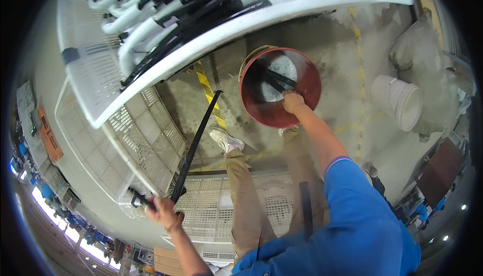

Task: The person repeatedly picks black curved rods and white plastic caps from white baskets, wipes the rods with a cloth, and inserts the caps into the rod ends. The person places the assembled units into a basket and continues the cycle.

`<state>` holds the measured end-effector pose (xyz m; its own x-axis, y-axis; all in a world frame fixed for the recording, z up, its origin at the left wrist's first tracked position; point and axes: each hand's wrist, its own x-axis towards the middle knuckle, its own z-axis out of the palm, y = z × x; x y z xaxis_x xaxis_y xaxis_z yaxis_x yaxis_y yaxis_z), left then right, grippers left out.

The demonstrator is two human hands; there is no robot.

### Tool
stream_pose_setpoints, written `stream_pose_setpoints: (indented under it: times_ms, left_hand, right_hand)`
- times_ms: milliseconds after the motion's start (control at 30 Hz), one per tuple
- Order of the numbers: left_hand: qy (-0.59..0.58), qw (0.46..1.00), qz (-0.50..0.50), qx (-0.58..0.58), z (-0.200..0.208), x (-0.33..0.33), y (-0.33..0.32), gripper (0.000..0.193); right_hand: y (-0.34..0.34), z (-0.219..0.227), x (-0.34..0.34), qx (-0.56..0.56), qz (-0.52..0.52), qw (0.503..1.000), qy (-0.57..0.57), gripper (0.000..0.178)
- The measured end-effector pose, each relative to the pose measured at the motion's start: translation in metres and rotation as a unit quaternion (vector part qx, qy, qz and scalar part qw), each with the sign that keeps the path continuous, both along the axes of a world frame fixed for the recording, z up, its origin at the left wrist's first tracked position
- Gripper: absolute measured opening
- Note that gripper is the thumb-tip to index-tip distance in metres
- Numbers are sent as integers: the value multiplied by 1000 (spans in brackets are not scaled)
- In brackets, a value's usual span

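My left hand is closed around a black hose-like piece, whose long straight length slants up and away toward the floor. A short bent black end sticks out on the other side of that hand. My right hand reaches over the near rim of a red bucket, its fingers closed on dark tube-like pieces that extend down inside. Pale, foamy-looking contents show at the bottom of the bucket. Whether the tubes touch these contents, I cannot tell.
A white plastic basket holding several black hoses with white sleeves stands ahead. White crates are at the left, and another crate lies near my legs. A white bucket rests at the right. Yellow-black tape marks the floor.
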<state>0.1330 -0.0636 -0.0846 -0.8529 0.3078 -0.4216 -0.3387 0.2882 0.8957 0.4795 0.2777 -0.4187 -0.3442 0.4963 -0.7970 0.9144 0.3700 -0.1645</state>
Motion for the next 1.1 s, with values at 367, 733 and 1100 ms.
stream_pose_setpoints:
  times_ms: [367,733,1100]
  left_hand:
    - [109,984,142,-6,1,8,-7,25]
    - [252,950,-123,-141,6,43,80,19]
    - [278,916,-265,-112,18,62,134,31]
  right_hand:
    - [-29,-153,-61,-159,-3,985,-64,43]
    - [51,58,14,-139,-374,894,204,35]
    - [44,258,5,-176,-526,659,507,43]
